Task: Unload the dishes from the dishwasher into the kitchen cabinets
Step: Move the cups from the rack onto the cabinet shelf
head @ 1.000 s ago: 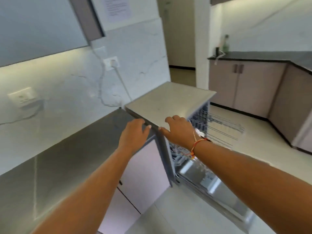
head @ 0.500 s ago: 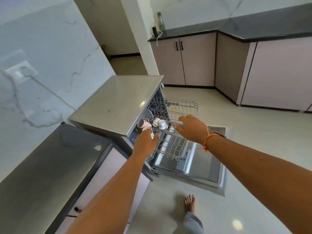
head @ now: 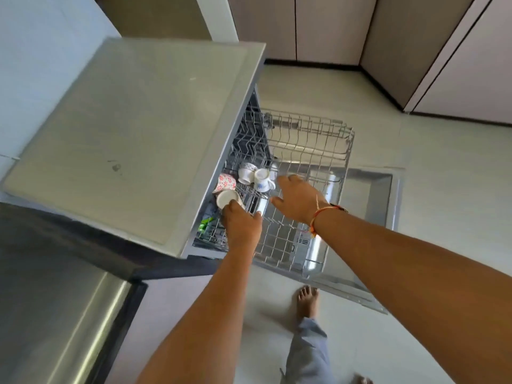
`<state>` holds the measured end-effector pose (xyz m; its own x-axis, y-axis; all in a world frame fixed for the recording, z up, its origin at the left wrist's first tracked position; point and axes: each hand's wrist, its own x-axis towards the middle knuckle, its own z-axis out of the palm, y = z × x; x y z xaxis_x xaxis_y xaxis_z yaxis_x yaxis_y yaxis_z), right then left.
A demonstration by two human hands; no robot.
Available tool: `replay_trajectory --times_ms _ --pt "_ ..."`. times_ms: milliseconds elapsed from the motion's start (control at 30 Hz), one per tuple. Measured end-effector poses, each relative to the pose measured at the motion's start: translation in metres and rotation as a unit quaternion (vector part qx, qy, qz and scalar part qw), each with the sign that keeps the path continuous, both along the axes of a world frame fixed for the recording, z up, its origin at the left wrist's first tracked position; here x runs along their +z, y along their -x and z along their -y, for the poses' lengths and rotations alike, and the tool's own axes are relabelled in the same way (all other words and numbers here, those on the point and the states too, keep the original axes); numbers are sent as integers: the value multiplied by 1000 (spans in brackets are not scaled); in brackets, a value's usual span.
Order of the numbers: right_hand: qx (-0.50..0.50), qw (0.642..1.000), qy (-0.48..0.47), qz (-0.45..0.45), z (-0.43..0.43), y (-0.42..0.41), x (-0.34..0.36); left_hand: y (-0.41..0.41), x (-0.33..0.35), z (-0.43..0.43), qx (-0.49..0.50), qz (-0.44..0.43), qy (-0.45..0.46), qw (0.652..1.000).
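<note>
Head view: left hand (head: 241, 227) wraps white cup (head: 227, 199), bottom up. Right hand (head: 300, 200) spread loose, holds nothing; blue-flower cup (head: 261, 180) just left of its fingers (head: 289, 180).

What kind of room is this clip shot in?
Most likely a home kitchen: an open dishwasher with cups in its pulled-out wire rack, a steel counter beside it, and base cabinets behind.

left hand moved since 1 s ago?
Yes. The left hand went from the front edge of the dishwasher top down into the upper rack, where it grips a white cup.
</note>
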<state>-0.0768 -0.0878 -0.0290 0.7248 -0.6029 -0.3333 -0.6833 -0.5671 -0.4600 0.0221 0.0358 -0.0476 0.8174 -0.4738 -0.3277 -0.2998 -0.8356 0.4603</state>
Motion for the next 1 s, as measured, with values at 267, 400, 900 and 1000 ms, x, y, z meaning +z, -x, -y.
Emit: replay_trajectory --times_ms 267,400,900,1000 --pt "-48 998 -30 -25 54 -89 -121 -64 -114 28 142 23 1 990" --pt "-62 996 -56 -20 65 -115 -156 -72 -138 25 154 27 43 987" --pt "-138 987 -59 50 64 -129 -168 -83 -132 21 243 29 129 961" --pt "-127 987 -36 90 58 -114 -153 -76 -118 17 249 29 148 957"
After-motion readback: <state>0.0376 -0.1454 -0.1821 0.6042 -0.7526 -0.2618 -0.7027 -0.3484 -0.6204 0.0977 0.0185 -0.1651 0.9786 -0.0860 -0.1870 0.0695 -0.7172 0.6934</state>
